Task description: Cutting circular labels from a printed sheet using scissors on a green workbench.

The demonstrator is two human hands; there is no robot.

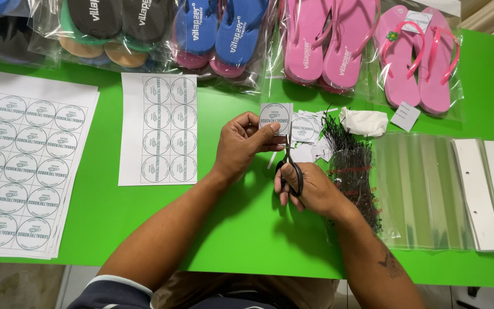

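Nearest, on the smooth green table [247, 240], the right hand [310, 189] grips black-handled metal scissors [290, 169] cutting a small square paper label with a printed circle [276, 118], pinched by the left hand [241, 140], just left of thin black plastic ties [353, 171].

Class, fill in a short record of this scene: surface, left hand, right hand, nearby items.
Surface: green table
Left hand: pinches a square paper label printed with a round mark
Right hand: holds black-handled scissors, blades at the label's lower edge
Nearby: label sheet, cut labels, black tag ties, bagged flip-flops
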